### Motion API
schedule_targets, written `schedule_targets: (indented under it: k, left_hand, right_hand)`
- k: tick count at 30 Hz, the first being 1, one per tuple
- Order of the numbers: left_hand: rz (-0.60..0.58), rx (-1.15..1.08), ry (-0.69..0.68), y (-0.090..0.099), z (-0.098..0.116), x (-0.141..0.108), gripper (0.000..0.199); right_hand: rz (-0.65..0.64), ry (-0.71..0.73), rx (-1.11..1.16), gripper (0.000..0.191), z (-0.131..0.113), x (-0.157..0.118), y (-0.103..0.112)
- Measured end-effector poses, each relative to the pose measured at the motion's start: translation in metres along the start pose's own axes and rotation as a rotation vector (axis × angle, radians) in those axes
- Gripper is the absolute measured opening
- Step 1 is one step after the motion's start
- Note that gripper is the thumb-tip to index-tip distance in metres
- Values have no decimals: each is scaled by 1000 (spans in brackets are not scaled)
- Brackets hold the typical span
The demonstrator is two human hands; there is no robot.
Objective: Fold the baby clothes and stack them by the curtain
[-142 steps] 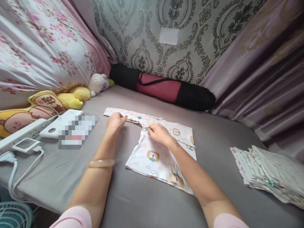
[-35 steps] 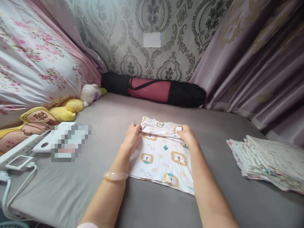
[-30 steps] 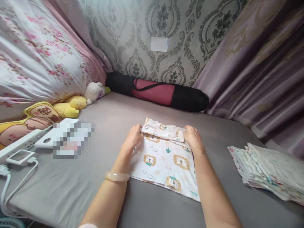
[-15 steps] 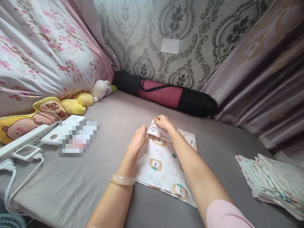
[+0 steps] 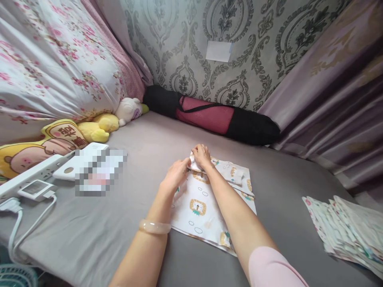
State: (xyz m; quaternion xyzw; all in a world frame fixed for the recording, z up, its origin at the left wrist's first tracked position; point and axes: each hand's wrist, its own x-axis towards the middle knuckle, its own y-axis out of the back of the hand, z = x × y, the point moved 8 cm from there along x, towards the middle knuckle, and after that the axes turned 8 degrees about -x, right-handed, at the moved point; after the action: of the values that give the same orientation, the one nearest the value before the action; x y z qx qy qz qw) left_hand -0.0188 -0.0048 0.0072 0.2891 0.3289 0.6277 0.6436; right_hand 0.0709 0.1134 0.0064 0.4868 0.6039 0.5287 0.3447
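Note:
A white cloth garment (image 5: 182, 215) printed with lion faces lies folded flat on the grey bed sheet (image 5: 125, 247). Its upper part is doubled over, and a narrow strip like a sleeve, with a plain cuff, runs toward the right. At the upper left corner my left hand (image 5: 177, 173) is closed, its fingertips pinching the garment's edge. Right beside it, my right hand (image 5: 202, 156) has bent fingers closed on the same corner of fabric. The fabric between the fingers is mostly hidden. A pale bangle (image 5: 154, 227) circles my left wrist.
A stack of folded cloths (image 5: 347, 227) lies at the right. On the left are a power strip (image 5: 36, 173) with a charger (image 5: 36, 190), a white device (image 5: 89, 153) and a blurred-out item (image 5: 101, 175). Plush toys (image 5: 97, 126) and a black-and-pink rolled bag (image 5: 206, 113) line the back.
My right hand has shifted slightly left and turned more upright at the corner. The sleeve-like strip now lies flat toward the right. My left hand stays at the edge.

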Motion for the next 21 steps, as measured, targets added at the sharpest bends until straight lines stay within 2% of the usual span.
schedule_targets:
  k: [7, 16, 21]
  left_hand:
    - [-46, -20, 16, 1, -6, 0, 33]
    - [99, -35, 157, 8, -17, 1, 38]
    - [75, -4, 147, 8, -18, 5, 39]
  right_hand:
    - [48, 57, -10, 27, -2, -3, -2]
    - [77, -32, -13, 28, -3, -6, -2]
    - [-35, 35, 109, 31, 3, 1, 7]
